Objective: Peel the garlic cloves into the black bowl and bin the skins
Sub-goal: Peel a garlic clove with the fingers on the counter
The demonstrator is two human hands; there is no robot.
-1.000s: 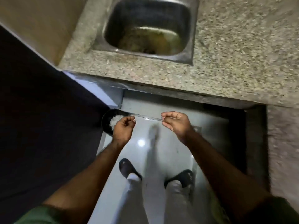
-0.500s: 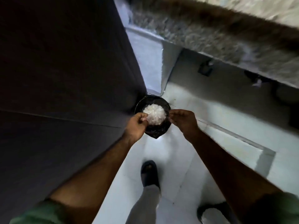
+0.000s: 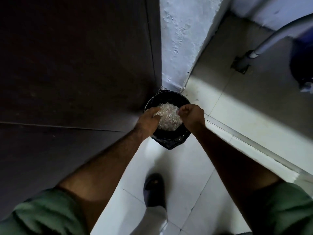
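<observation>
Black plastic lines the bin on the floor in the corner, and a pale heap of garlic skins lies inside it, with both hands over its rim. Loosely spread, the left hand lets its fingers reach into the skins, while the right hand is curled into a fist, and whether it has hold of any skins I cannot tell. Binning looks to be the step in hand; next, each hand probably needs to spread fully above the opening so stray flakes drop inside, not onto the tiles.
</observation>
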